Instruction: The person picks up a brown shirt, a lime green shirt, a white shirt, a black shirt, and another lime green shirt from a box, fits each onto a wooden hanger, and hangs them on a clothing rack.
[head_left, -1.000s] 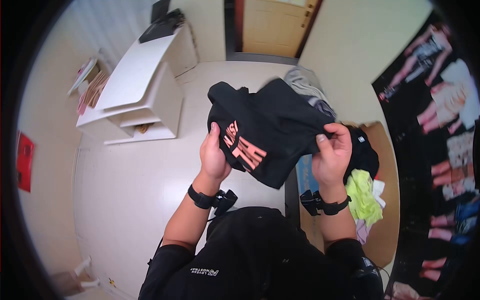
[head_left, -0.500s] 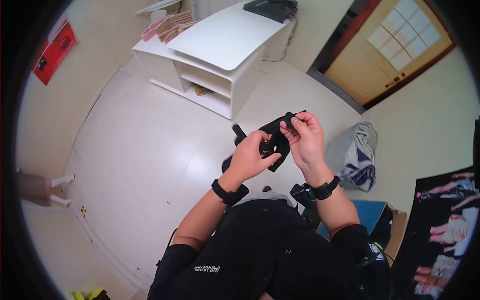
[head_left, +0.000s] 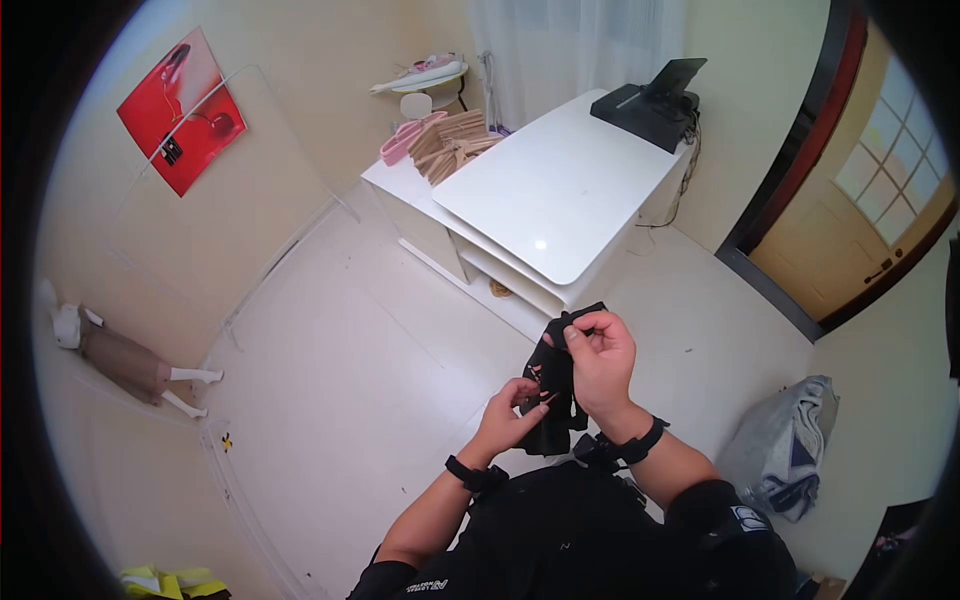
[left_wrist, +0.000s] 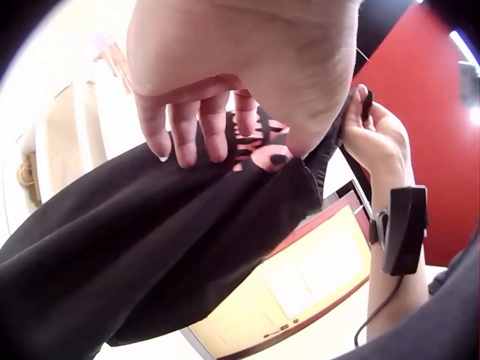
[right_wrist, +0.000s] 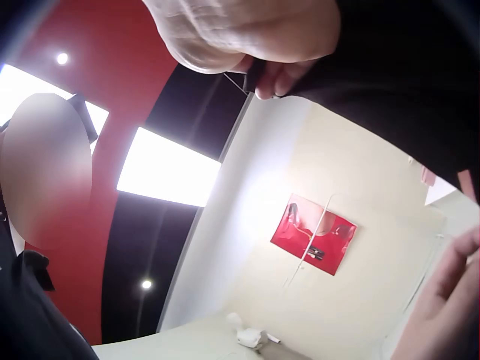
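Note:
A black garment (head_left: 549, 425) with pink lettering hangs bunched in front of my body. My right hand (head_left: 606, 375) pinches its upper edge between thumb and fingers. Lower down, my left hand (head_left: 508, 418) is at the printed front; in the left wrist view its fingers (left_wrist: 215, 139) lie loosely over the cloth, with the thumb near the pink print (left_wrist: 244, 135). Dark cloth (right_wrist: 397, 82) stretches from the right hand in the right wrist view, where part of my left hand (right_wrist: 442, 304) shows at the edge.
Ahead stands a white desk (head_left: 540, 190) with clothes hangers (head_left: 450, 145) and a black monitor-like device (head_left: 645, 105). A stuffed grey bag (head_left: 785, 445) sits on the floor at right, near the door (head_left: 880, 200). Mannequin legs in a brown skirt (head_left: 125, 362) show at left.
My view has turned from the cardboard box of clothes toward the desk. The garment went from spread between both hands to hanging from the right; the left hand shifted to its front.

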